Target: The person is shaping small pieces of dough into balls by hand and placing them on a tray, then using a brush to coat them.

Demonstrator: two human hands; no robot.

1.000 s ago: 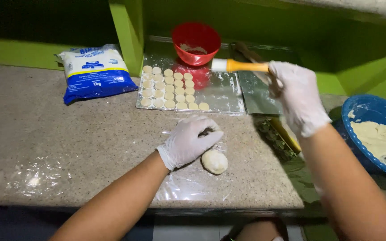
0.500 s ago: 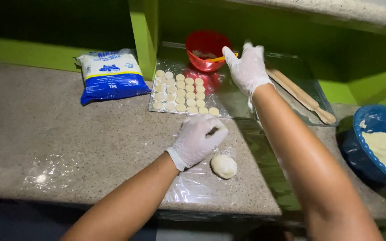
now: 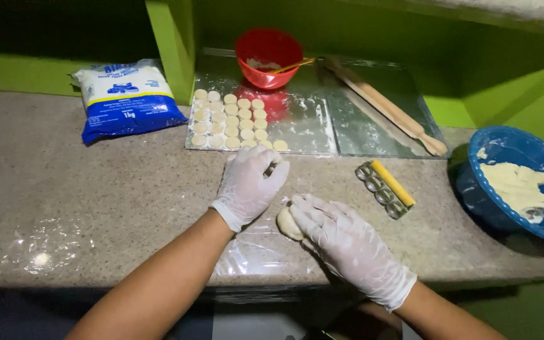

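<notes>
The right hand (image 3: 341,242) is cupping the dough ball (image 3: 288,223) on plastic at the desk's (image 3: 96,189) front edge, while the left hand (image 3: 250,182), loosely curled and holding nothing visible, is hovering at its 11 o'clock. It is best pressing gently and evenly, keeping the ball on the sheet.

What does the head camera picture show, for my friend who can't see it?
Two gloved hands work at a stone counter: the right hand cups a dough ball, and the left hand rests just behind it. Farther back lie rows of dough rounds, a red bowl, a rolling pin, a flour bag and a blue bowl.
</notes>
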